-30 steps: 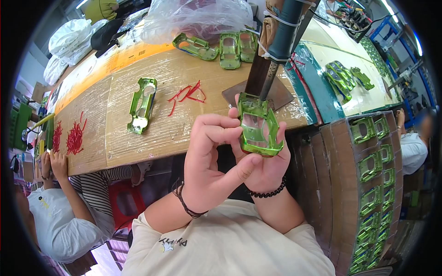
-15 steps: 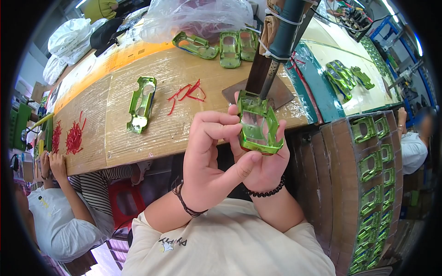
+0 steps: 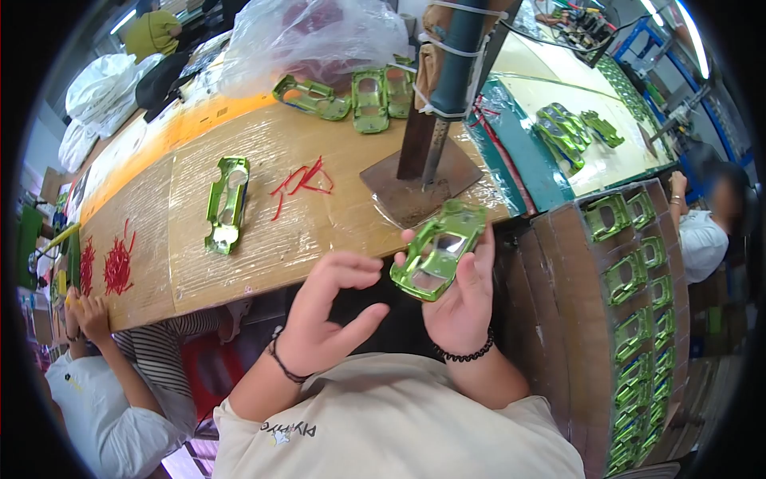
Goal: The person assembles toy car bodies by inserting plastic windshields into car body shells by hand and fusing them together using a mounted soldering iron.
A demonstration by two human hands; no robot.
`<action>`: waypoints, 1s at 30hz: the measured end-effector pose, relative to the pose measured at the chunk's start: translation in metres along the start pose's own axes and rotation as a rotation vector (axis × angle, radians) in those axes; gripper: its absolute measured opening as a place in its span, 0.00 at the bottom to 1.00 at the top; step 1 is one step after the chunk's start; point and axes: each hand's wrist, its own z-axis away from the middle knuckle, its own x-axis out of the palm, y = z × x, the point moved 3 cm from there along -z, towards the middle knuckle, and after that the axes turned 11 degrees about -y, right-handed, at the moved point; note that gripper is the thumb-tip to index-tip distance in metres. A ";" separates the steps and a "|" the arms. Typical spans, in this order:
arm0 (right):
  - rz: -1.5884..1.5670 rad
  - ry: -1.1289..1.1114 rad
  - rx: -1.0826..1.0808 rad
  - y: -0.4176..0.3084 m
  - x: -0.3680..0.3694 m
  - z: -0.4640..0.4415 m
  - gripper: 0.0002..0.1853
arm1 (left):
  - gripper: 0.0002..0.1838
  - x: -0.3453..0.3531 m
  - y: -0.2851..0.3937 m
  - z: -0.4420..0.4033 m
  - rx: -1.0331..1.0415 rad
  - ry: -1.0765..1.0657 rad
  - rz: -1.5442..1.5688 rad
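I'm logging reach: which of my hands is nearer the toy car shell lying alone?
Left: your left hand is below and right of that shell; the right hand, farther right, holds another shell.

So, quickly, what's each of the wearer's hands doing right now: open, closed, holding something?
Left hand: open, holding nothing.
Right hand: holding a green car shell.

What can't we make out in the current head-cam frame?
All head view:
Underside of the glossy green car-shaped shell: hidden by the right hand.
Exact contents of the wrinkled clear plastic bag: veiled by cloudy folds.
Count of the lower green shells on the brown cardboard sheet: too small, crowded.
Rest of the cream cloth shirt: cut off by bottom edge.
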 end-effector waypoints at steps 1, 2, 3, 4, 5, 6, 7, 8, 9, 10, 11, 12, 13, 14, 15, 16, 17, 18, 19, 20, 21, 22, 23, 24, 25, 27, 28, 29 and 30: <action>0.166 0.004 -0.055 -0.006 -0.005 -0.002 0.42 | 0.16 -0.004 -0.001 0.006 0.017 -0.014 -0.053; 0.331 0.010 -0.108 -0.012 -0.010 -0.006 0.43 | 0.14 -0.007 -0.003 0.014 -0.027 0.041 -0.078; 0.495 0.017 -0.161 -0.019 -0.014 -0.011 0.43 | 0.14 -0.013 -0.005 0.021 -0.032 0.082 -0.122; 0.711 0.045 -0.236 -0.029 -0.016 -0.019 0.45 | 0.14 -0.019 -0.007 0.028 -0.031 0.119 -0.182; 0.814 0.034 -0.273 -0.035 -0.020 -0.027 0.45 | 0.13 -0.026 -0.009 0.034 -0.029 0.158 -0.243; 0.918 0.022 -0.310 -0.039 -0.027 -0.034 0.45 | 0.12 -0.032 -0.008 0.040 -0.027 0.236 -0.300; 1.023 0.011 -0.347 -0.044 -0.031 -0.041 0.44 | 0.12 -0.038 -0.008 0.044 -0.025 0.317 -0.357; 1.348 0.030 -0.472 -0.053 -0.030 -0.049 0.43 | 0.11 -0.046 -0.005 0.047 -0.032 0.345 -0.412; 1.672 0.052 -0.600 -0.061 -0.028 -0.060 0.43 | 0.10 -0.053 -0.003 0.050 -0.030 0.365 -0.475; 1.827 0.091 -0.675 -0.063 -0.028 -0.071 0.42 | 0.09 -0.060 -0.001 0.055 -0.050 0.399 -0.529; 1.978 0.146 -0.757 -0.066 -0.028 -0.081 0.41 | 0.09 -0.068 0.001 0.059 -0.072 0.437 -0.583; 1.956 0.211 -0.784 -0.066 -0.033 -0.092 0.40 | 0.08 -0.077 0.004 0.063 -0.075 0.480 -0.599; 1.930 0.274 -0.812 -0.066 -0.039 -0.105 0.39 | 0.08 -0.084 0.006 0.067 -0.078 0.514 -0.601; 2.083 0.392 -0.761 -0.072 -0.054 -0.122 0.39 | 0.08 -0.091 0.007 0.073 -0.079 0.550 -0.605; 2.216 0.496 -0.525 -0.076 -0.060 -0.132 0.38 | 0.07 -0.098 0.009 0.079 -0.079 0.590 -0.611; 2.327 0.595 -0.278 -0.080 -0.064 -0.143 0.38 | 0.07 -0.105 0.011 0.087 -0.090 0.595 -0.622; 2.417 0.682 -0.018 -0.085 -0.070 -0.153 0.37 | 0.07 -0.110 0.012 0.090 -0.081 0.608 -0.585; 2.396 0.700 0.112 -0.091 -0.081 -0.160 0.32 | 0.07 -0.114 0.014 0.095 -0.075 0.629 -0.553; 2.369 0.696 0.245 -0.095 -0.099 -0.165 0.28 | 0.07 -0.119 0.019 0.103 -0.078 0.657 -0.530; 2.425 0.636 0.194 -0.100 -0.125 -0.170 0.18 | 0.07 -0.122 0.022 0.109 -0.082 0.676 -0.478; 2.493 0.635 0.110 -0.101 -0.127 -0.169 0.12 | 0.07 -0.125 0.025 0.113 -0.054 0.717 -0.340; 2.548 0.544 -0.023 -0.103 -0.130 -0.170 0.12 | 0.07 -0.130 0.031 0.118 0.021 0.706 -0.238; 2.590 0.449 -0.185 -0.106 -0.142 -0.171 0.12 | 0.08 -0.133 0.036 0.121 0.157 0.714 -0.133; 2.575 0.437 -0.136 -0.110 -0.142 -0.174 0.13 | 0.13 -0.136 0.047 0.122 0.258 0.745 -0.061; 2.629 0.507 -0.074 -0.113 -0.142 -0.174 0.15 | 0.18 -0.136 0.064 0.123 0.323 0.820 -0.030; 2.787 0.820 0.160 -0.107 -0.138 -0.174 0.21 | 0.33 -0.142 0.108 0.128 0.530 0.688 -0.184; 2.755 0.835 0.171 -0.108 -0.143 -0.175 0.21 | 0.37 -0.142 0.131 0.132 0.619 0.659 -0.333; 2.724 0.872 0.186 -0.110 -0.144 -0.176 0.21 | 0.40 -0.141 0.152 0.137 0.713 0.635 -0.476; 2.708 0.918 0.212 -0.105 -0.132 -0.174 0.21 | 0.38 -0.135 0.173 0.142 0.762 0.639 -0.548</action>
